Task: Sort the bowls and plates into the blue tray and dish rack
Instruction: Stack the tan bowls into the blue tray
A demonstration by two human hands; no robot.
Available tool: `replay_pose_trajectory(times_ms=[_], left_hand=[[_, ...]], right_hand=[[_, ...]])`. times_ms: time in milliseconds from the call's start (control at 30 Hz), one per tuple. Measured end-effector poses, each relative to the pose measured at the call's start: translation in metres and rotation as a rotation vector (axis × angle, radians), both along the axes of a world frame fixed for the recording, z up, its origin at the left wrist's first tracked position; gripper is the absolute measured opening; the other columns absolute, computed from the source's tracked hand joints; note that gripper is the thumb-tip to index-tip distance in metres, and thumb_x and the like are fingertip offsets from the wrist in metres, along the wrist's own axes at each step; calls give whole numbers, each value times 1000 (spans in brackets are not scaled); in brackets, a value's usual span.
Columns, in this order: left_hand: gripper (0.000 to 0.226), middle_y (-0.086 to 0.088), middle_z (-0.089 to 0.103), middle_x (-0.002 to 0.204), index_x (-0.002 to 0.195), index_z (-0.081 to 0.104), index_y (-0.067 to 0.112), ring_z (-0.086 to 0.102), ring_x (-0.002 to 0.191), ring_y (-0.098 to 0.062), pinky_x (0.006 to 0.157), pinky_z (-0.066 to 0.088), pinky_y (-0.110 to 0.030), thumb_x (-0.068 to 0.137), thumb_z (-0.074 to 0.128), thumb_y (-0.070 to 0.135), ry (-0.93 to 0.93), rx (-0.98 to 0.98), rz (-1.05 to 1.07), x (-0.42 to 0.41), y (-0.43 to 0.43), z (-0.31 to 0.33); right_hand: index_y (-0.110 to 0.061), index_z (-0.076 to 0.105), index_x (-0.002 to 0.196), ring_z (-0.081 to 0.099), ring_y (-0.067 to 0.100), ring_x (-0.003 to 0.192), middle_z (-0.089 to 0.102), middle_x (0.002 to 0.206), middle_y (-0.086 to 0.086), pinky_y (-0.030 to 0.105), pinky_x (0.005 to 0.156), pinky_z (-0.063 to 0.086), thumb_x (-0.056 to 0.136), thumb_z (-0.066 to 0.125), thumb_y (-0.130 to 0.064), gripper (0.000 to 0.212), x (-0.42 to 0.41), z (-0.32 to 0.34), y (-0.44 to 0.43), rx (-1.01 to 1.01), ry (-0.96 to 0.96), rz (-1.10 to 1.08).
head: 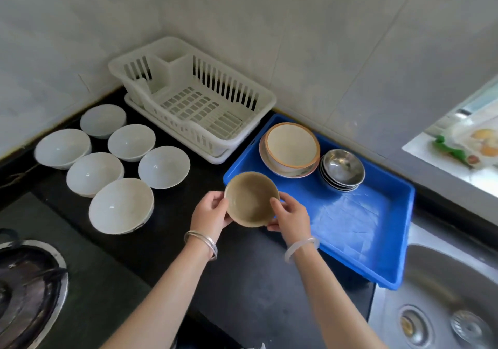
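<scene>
**Brown bowl held at blue tray's near-left corner**

Brown bowl (251, 199) is up off the table (167, 243), held between both hands, mouth up and tipped a bit toward the camera. Left hand (211, 212) closed on its left rim, thumb over the edge; right hand (289, 218) closed on the right rim, thumb inside the lip, fingers underneath. Neither hand holds anything else.

Bowl sits right over the near-left corner of the blue tray (350, 230), half over the tray rim, half over the dark table. Key relation: open tray floor lies to the right of and slightly beyond the hands, so the right hand is nearer to it; the dish rack (194, 98) lies beyond and to the left, at the back of the table against the wall, closer to the left hand. Bowl is round, no long axis to line up.

Already in the tray, at its far edge: cream bowl (292, 145) nested on a plate stack, and just right of it a stack of steel bowls (342, 169). Near half of the tray is bare. Rack looks empty.

Six white bowls (121, 206) stand in a cluster on the left part of the table, unsorted, well apart from the tray.

Judgement: early in the task; likely step is setting this bowl down, destination not clear.
</scene>
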State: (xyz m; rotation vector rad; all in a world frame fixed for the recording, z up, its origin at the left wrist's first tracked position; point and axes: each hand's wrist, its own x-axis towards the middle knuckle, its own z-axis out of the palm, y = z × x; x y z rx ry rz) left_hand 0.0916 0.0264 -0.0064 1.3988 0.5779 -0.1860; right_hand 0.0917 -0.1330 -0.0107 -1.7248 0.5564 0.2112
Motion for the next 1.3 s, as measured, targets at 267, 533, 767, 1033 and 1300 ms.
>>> replay_pose_trajectory(times_ms=[267, 533, 767, 1033, 1300], left_hand=[[17, -10, 58, 98, 106, 59, 4, 58, 85, -17, 60, 55, -19, 90, 53, 3, 70, -79, -321, 35, -119, 9], [27, -15, 58, 101, 114, 56, -7, 57, 93, -26, 84, 50, -33, 89, 54, 1, 200, -142, -468, 40, -216, -11], [34, -21, 59, 117, 123, 53, -5, 58, 106, -30, 91, 49, -37, 89, 51, -4, 276, -190, -540, 49, -263, -32], [33, -15, 60, 113, 119, 56, 0, 57, 99, -23, 86, 49, -31, 88, 50, -6, 264, -164, -496, 63, -305, -52], [36, -10, 59, 107, 126, 53, 2, 56, 101, -22, 90, 45, -31, 91, 49, 0, 273, -177, -485, 81, -325, -68]], right_hand=[[-15, 62, 105, 60, 22, 53, 63, 76, 1, 24, 50, 56, 92, 53, -17, 16, -10, -2, -106, 42, -21, -373], [-15, 60, 105, 68, 20, 57, 65, 81, -2, 39, 72, 59, 92, 48, -15, 17, -36, -38, -180, 18, 36, -627], [-12, 59, 106, 65, 8, 46, 63, 78, 0, 32, 71, 57, 91, 43, -4, 23, -30, -60, -205, 126, 42, -793], [-3, 56, 119, 64, 9, 66, 62, 114, 15, 24, 67, 55, 90, 43, 1, 32, -6, -75, -228, 153, 50, -856], [-5, 54, 122, 63, 8, 68, 61, 119, 17, 22, 69, 55, 92, 44, -1, 32, 24, -82, -243, 203, 35, -895]])
